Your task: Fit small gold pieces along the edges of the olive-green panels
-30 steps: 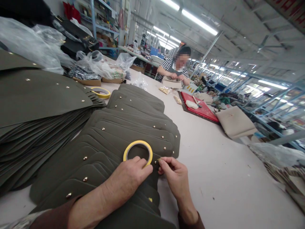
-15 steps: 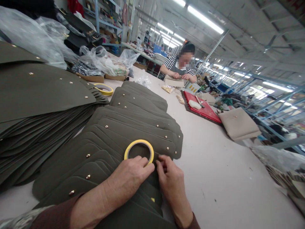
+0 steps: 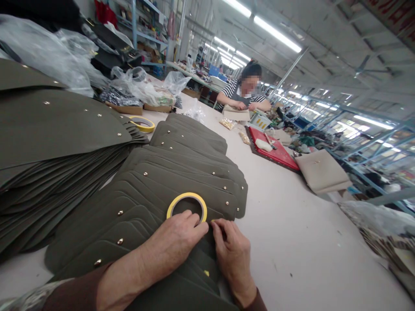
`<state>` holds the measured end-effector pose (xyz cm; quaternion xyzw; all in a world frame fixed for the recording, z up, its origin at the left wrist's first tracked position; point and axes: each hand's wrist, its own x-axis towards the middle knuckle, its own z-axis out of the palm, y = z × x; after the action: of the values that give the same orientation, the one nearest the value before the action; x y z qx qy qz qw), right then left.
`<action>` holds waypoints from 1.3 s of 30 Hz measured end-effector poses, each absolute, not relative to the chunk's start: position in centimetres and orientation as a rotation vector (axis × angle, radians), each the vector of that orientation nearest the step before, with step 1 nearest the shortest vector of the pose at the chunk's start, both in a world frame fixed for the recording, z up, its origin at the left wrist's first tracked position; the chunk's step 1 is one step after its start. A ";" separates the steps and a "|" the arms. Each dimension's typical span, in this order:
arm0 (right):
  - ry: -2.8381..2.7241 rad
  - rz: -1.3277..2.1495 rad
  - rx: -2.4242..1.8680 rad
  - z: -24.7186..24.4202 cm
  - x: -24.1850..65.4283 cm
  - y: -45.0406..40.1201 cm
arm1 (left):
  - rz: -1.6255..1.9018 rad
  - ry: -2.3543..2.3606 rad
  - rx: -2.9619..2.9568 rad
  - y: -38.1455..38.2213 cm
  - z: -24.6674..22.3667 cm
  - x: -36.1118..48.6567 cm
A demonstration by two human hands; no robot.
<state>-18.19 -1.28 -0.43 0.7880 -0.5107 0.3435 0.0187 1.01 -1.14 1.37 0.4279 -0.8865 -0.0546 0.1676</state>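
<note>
My left hand [image 3: 181, 235] is closed on the lower rim of a roll of yellow tape [image 3: 170, 206], which stands tilted over the dark olive pieces. Just to its right, my right hand [image 3: 231, 248] is in a pinch, with a sliver of yellow tape at its fingertips. Beneath both hands lie overlapping dark olive flat pieces [image 3: 191, 162] with rounded corners and small gold-coloured studs. A small yellow scrap [image 3: 206, 273] shows on the pieces below my hands.
A taller stack of olive panels [image 3: 65, 129] fills the left, near a second tape roll [image 3: 142, 124]. Plastic bags [image 3: 139, 86] lie behind. Across the table [image 3: 292, 229], a person [image 3: 243, 93] handles a beige piece. A red board [image 3: 274, 149] and beige panel [image 3: 322, 170] lie right.
A sliver of yellow now shows at my right fingertips, which have shifted slightly down. The left hand and the tape roll have moved very little, and the view has shifted slightly.
</note>
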 end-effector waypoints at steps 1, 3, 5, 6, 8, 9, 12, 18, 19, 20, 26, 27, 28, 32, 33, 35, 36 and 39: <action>-1.600 1.066 2.440 -0.3 -18.0 -1.5 | -0.148 -2.510 1.204 -1.1 1.3 1.1; -1.632 1.052 2.433 0.0 -17.8 -1.7 | -0.143 -2.484 1.174 -1.0 1.3 1.2; -1.654 1.003 2.468 0.3 -17.8 -1.7 | -0.150 -2.439 1.129 -1.1 1.5 1.5; -1.664 0.960 2.512 0.5 -17.8 -1.6 | -0.153 -2.401 1.095 -1.1 1.7 1.7; -1.696 0.854 2.637 0.9 -18.0 -1.1 | -0.154 -2.287 0.994 -1.2 1.9 2.2; -1.726 0.807 2.705 1.0 -18.1 -0.9 | -0.159 -2.225 0.939 -1.2 2.0 2.4; -1.827 0.872 2.797 1.6 -18.5 -0.4 | -0.164 -2.103 0.831 -1.3 1.8 2.9; -1.495 1.567 2.711 2.4 -18.3 -0.7 | -0.085 -2.146 0.833 -1.3 1.7 2.8; -1.419 1.581 2.723 2.5 -18.2 -0.7 | -0.079 -2.168 0.842 -1.3 1.7 2.7; -1.365 1.574 2.737 2.5 -18.0 -0.8 | -0.079 -2.187 0.862 -1.2 1.7 2.6; -1.277 1.527 2.853 2.3 -17.6 -0.8 | -0.019 -2.233 0.949 -1.0 1.8 2.2; -1.243 1.523 2.857 2.3 -17.6 -0.8 | -0.001 -2.240 0.940 -1.0 1.9 2.1; -1.208 1.514 2.854 2.2 -17.6 -0.9 | 0.009 -2.243 0.933 -0.9 1.9 2.1; -1.108 1.435 2.771 2.3 -17.3 -0.8 | -0.044 -2.236 0.899 -0.9 2.0 2.0; -1.096 1.420 2.727 2.3 -17.2 -0.8 | -0.069 -2.232 0.895 -1.0 2.0 2.0; -1.094 1.406 2.637 2.3 -17.0 -0.5 | -0.129 -2.245 0.908 -1.0 1.9 2.1; -1.105 1.409 2.604 2.4 -16.8 -0.4 | -0.150 -2.264 0.919 -1.1 1.9 2.2; -1.317 1.493 2.581 2.6 -16.4 0.2 | -0.141 -2.331 0.922 -1.0 2.0 2.3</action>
<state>-16.38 0.16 2.62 0.7903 -0.4034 0.4573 -0.0590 2.27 -1.01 2.00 0.3492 -0.8826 -0.0536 0.3101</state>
